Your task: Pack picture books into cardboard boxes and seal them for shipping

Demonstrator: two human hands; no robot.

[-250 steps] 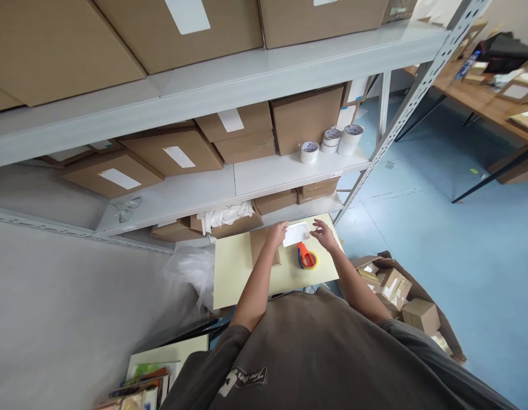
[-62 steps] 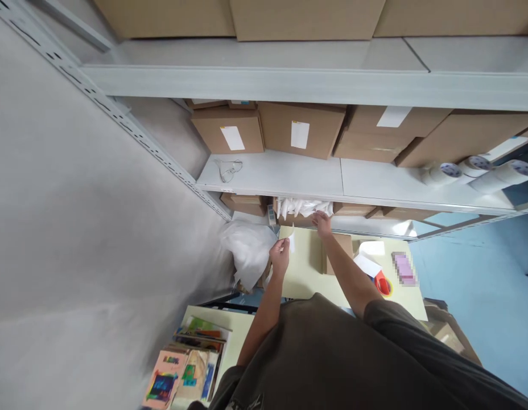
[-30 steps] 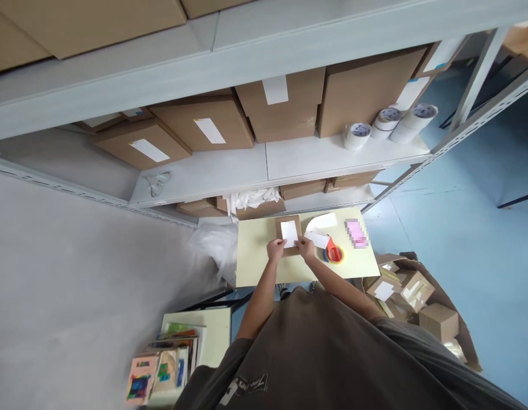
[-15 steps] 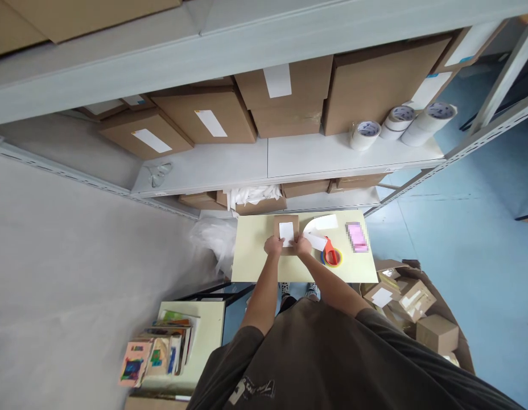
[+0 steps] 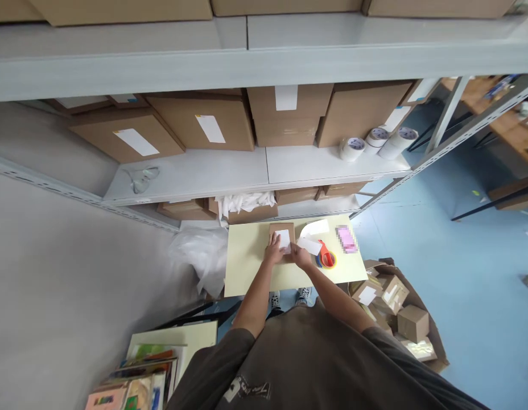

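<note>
A small brown cardboard box (image 5: 274, 229) lies flat on a pale yellow table, with a white label (image 5: 284, 238) on its top. My left hand (image 5: 273, 250) lies with its fingers stretched out over the label's left part. At the box's right edge, my right hand (image 5: 300, 255) is closed, its fingertips at the label's lower right corner. Right of the box are a curled strip of white labels (image 5: 316, 228) and a red tape dispenser (image 5: 326, 255) with a roll of tape in it. Farther right lies a pink item (image 5: 346, 239), blurred out.
A metal shelf (image 5: 196, 176) beyond the table (image 5: 242, 267) carries cartons and several tape rolls (image 5: 353, 148). A big carton of small boxes (image 5: 413, 323) stands at the right. Clear plastic wrap (image 5: 208, 256) is at the left, and books (image 5: 133, 384) lie on a lower left table.
My left hand has gone from gripping near the box's lower left edge to lying flat over the label. My right hand stays at the right edge. The view has shifted.
</note>
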